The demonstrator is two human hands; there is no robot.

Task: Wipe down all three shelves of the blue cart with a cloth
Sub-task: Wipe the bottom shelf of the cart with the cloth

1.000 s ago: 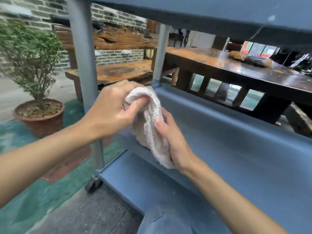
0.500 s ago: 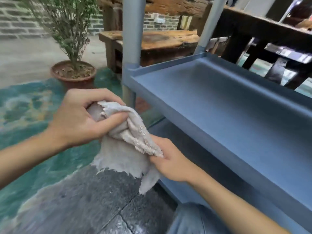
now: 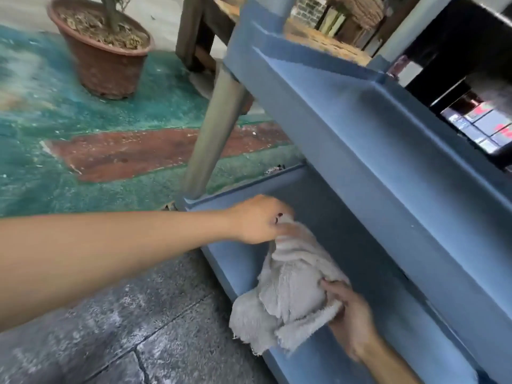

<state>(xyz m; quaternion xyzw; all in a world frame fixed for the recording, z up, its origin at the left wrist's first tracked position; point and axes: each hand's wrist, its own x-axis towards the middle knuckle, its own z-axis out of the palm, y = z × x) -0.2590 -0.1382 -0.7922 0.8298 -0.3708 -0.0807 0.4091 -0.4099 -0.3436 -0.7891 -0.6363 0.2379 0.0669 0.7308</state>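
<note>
Both hands are holding 1 pale grey terry cloth (image 3: 291, 295), nubbly and frayed along its lower edge, bunched into a loose drooping bundle. The left hand (image 3: 257, 220) is pinching the cloth's upper end with curled fingers; the right hand (image 3: 350, 314) is gripping the lower right part, thumb pressing on top of the folds. The cloth's long axis is running from the upper end at the left hand down toward the viewer, and a ragged corner is hanging over the front rim of the bottom shelf (image 3: 357, 239) of the blue plastic cart (image 3: 388, 151).

The cloth is sitting above the near left part of that bottom shelf; whether it is touching the shelf floor cannot be told. The shelf is a shallow matte tray with a raised lip. The middle shelf (image 3: 346, 112) is overhanging it, same smooth blue moulding. A round grey post (image 3: 213, 131) is joining the 2 shelves at the left corner.

Beyond, a round terracotta-coloured plant pot (image 3: 102, 56) with dry soil is standing on worn green and red painted ground (image 3: 83, 128). Rough grey paving (image 3: 124, 328) is lying under the left forearm.
</note>
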